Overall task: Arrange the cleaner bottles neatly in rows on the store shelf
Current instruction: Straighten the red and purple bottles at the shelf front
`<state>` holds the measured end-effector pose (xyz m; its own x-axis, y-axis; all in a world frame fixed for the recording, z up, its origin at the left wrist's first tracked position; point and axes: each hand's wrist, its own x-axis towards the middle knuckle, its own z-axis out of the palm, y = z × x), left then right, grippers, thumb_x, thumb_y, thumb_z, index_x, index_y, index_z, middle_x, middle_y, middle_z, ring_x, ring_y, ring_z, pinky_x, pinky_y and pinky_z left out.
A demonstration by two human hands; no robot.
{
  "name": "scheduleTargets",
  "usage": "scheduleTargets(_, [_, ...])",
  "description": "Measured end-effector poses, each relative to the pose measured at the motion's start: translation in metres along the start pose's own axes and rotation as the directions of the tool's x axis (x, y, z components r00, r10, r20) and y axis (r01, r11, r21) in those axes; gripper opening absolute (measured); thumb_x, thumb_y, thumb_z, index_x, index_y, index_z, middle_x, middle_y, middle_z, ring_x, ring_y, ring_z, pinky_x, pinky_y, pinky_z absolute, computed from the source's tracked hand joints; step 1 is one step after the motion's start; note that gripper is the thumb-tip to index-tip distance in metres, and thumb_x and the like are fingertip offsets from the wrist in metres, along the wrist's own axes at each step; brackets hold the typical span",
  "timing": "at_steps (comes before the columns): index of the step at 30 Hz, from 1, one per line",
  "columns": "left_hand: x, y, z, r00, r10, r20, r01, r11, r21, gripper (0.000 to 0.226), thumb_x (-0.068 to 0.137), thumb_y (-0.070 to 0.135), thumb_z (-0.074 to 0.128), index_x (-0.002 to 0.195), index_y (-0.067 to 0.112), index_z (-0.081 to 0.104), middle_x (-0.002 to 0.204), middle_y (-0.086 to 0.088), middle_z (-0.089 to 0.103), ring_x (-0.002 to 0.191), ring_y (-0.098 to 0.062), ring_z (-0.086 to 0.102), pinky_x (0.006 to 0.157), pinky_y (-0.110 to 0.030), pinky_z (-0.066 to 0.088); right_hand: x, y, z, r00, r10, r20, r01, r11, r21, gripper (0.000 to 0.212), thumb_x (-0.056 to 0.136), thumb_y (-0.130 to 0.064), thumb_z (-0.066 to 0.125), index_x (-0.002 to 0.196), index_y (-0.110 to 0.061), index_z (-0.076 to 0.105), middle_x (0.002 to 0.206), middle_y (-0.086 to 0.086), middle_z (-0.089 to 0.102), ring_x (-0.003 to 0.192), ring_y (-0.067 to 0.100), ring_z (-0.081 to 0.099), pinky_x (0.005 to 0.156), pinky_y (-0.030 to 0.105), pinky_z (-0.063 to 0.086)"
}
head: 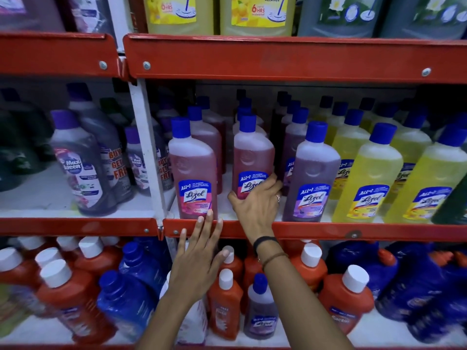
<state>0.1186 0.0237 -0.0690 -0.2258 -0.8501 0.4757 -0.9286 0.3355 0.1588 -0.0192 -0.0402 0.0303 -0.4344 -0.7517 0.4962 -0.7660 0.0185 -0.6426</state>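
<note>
On the middle shelf (328,229) stand rows of blue-capped cleaner bottles. My right hand (255,202) is wrapped around the base of a pink bottle (252,152) set slightly back from the front edge. Left of it a second pink bottle (193,170) stands at the shelf's front. My left hand (199,253) is spread open just below that bottle, fingertips touching the red shelf lip and the bottle's base. A purple bottle (312,173) stands to the right of my right hand, then yellow bottles (366,175).
A white upright post (146,147) divides the bay from dark purple bottles (80,160) on the left. Below are orange bottles (70,294) with white caps and dark blue bottles (417,286). Large yellow and grey jugs (255,13) fill the top shelf.
</note>
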Motion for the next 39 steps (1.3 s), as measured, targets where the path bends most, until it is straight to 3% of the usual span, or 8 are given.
scheduleTargets(12, [-0.002,0.007,-0.006,1.0,-0.014,-0.01,0.014,1.0,-0.002,0.064,0.096,0.055,0.021,0.15,0.031,-0.004,0.16,0.003,0.002,0.146,-0.009,-0.008,0.117,-0.041,-0.005,-0.036,0.009,-0.023,0.998,-0.062,-0.007,0.062,0.998,0.005,0.1,0.066,-0.052,0.073,0.135,0.004,0.026,0.123,0.025,0.045,0.106,0.042,0.052,0.088,0.043,0.048])
scheduleTargets(15, [-0.003,0.017,-0.017,0.997,0.02,-0.074,-0.038,0.968,-0.248,0.063,0.096,0.048,0.033,0.15,0.031,0.003,0.161,0.006,0.002,0.146,-0.007,-0.006,0.119,-0.033,-0.003,-0.041,0.018,-0.03,0.995,-0.093,0.031,0.085,0.975,0.207,0.095,0.074,-0.054,0.07,0.138,-0.001,0.024,0.129,0.021,0.041,0.11,0.034,0.05,0.091,0.032,0.046])
scheduleTargets(17, [0.001,0.029,-0.028,0.997,0.014,-0.081,-0.056,0.839,-0.541,0.063,0.098,0.037,0.044,0.15,0.03,0.01,0.161,0.009,0.004,0.146,-0.004,0.0,0.117,-0.022,0.007,-0.045,0.028,-0.035,0.991,-0.111,0.076,0.067,0.896,0.44,0.086,0.081,-0.053,0.063,0.141,-0.007,0.023,0.137,0.014,0.037,0.116,0.022,0.048,0.094,0.014,0.041])
scheduleTargets(20, [0.015,0.046,-0.038,0.999,-0.034,-0.025,0.006,0.692,-0.722,0.066,0.097,0.026,0.05,0.147,0.031,0.007,0.159,0.014,0.004,0.142,0.007,0.003,0.112,-0.01,0.01,-0.045,0.042,-0.045,0.986,-0.091,0.137,-0.02,0.764,0.645,0.06,0.091,-0.047,0.051,0.139,-0.016,0.035,0.134,0.001,0.053,0.114,-0.002,0.053,0.095,0.014,0.044])
scheduleTargets(22, [0.026,0.053,-0.04,0.996,-0.067,0.065,0.093,0.659,-0.746,0.067,0.098,0.027,0.047,0.142,0.036,-0.003,0.159,0.013,0.0,0.142,0.007,0.0,0.118,-0.02,0.011,-0.042,0.049,-0.05,0.986,-0.074,0.15,-0.051,0.719,0.693,0.042,0.096,-0.033,0.046,0.133,-0.013,0.048,0.118,-0.006,0.063,0.097,-0.019,0.056,0.077,0.0,0.043])
scheduleTargets(27, [0.036,0.06,-0.044,0.974,-0.087,0.21,0.216,0.643,-0.735,0.069,0.1,0.021,0.044,0.145,0.033,-0.006,0.161,0.007,0.004,0.145,-0.006,0.007,0.119,-0.037,0.018,-0.036,0.056,-0.054,0.981,-0.087,0.175,-0.082,0.631,0.771,0.023,0.098,-0.028,0.04,0.112,-0.026,0.059,0.094,-0.015,0.066,0.085,-0.019,0.061,0.065,0.001,0.045])
scheduleTargets(36, [0.039,0.062,-0.045,0.963,-0.144,0.229,0.268,0.612,-0.744,0.074,0.097,0.02,0.052,0.149,0.029,0.001,0.16,0.003,0.016,0.144,-0.012,0.018,0.116,-0.046,0.027,-0.035,0.058,-0.057,0.971,-0.126,0.205,-0.088,0.605,0.791,0.03,0.094,-0.036,0.042,0.114,-0.024,0.061,0.098,-0.013,0.067,0.091,-0.015,0.062,0.065,0.003,0.047])
scheduleTargets(39, [0.035,0.073,-0.044,0.956,-0.267,0.121,0.254,0.548,-0.797,0.067,0.094,0.016,0.056,0.149,0.025,0.019,0.155,0.002,0.031,0.14,-0.011,0.028,0.114,-0.044,0.031,-0.039,0.07,-0.063,0.989,-0.108,0.104,-0.019,0.596,0.802,0.036,0.096,-0.043,0.044,0.116,-0.021,0.065,0.112,-0.005,0.069,0.106,-0.001,0.063,0.085,0.018,0.052])
